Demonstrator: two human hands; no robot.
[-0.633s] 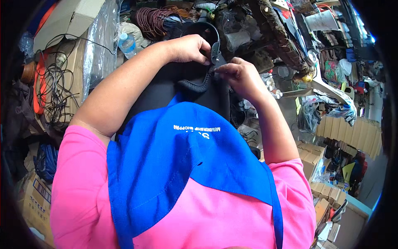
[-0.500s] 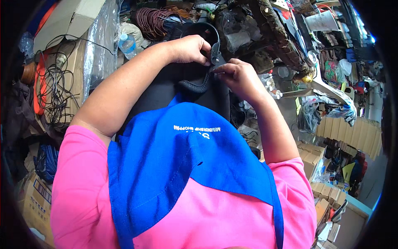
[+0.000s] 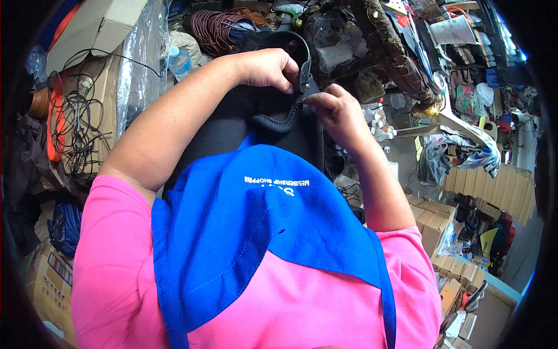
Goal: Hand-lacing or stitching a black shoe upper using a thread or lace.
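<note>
A black, curved strap-like piece (image 3: 306,67) with small metal fittings loops up above my dark-clothed lap. Its lower end is a thick, textured black band (image 3: 273,123) that curls toward my blue apron (image 3: 232,221). My left hand (image 3: 268,68) is closed on the near side of the loop, thumb and fingers pinching its edge beside the fittings. From the other side, my right hand (image 3: 340,113) has thumb and forefinger pressed together close to the strap, just below the fittings. Whatever lies between those right fingertips is too small to make out.
Cardboard boxes (image 3: 96,35), a plastic bottle (image 3: 178,63) and tangled black cable (image 3: 84,122) are to the left. Coiled reddish cord (image 3: 218,29) lies at the far side. A worn, dark beam-like piece (image 3: 392,49) stands at the right, near crowded shelves and small white containers (image 3: 381,128).
My right hand has shifted slightly and its fingers have changed pose, with a knuckle raised. The strap moved a little to the right. My left hand keeps its pinch.
</note>
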